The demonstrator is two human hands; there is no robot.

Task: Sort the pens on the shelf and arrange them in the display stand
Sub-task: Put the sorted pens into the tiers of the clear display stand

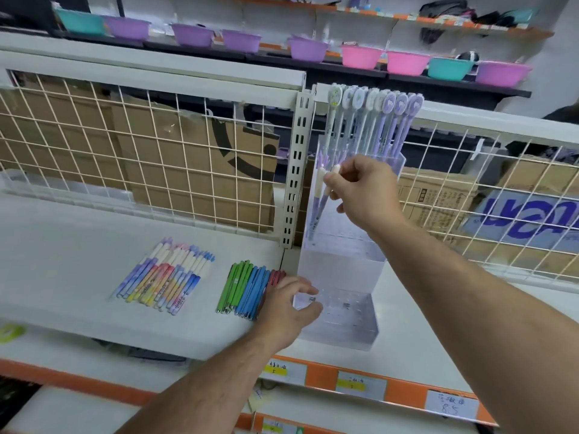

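While the long white shelf (78, 233) is carrying everything, a cream wire grid panel (141, 145) is closing off its back edge, with brown cardboard boxes (200, 170) sitting behind the wires. A tall, stepped, clear acrylic display stand (341, 264) is standing at the middle of the shelf, its back against the grid's slotted upright and its front reaching almost to the shelf's front edge.

The right hand (366, 189) is reaching across the stand's upper tier, its fingers (333, 182) pinching the top of a cream-and-purple pen (324, 198) that is leaning tip-down inside the stand; a second like pen is leaning just beside it. The left hand (288, 305) is gripping the stand's lower front left corner, fingers (305, 289) curling round the wall.

Tall pale pens with oval toppers (376, 120) are filling the back row, rising above the right hand. Left of the stand, a row of green, blue and red pens (247, 286) is lying flat, the red ones touching the left hand. Further left, well apart from both hands, a fan of pastel pens (166, 274) is lying with open shelf all round it. Paper price labels (360, 383) are lining the orange front strip below.
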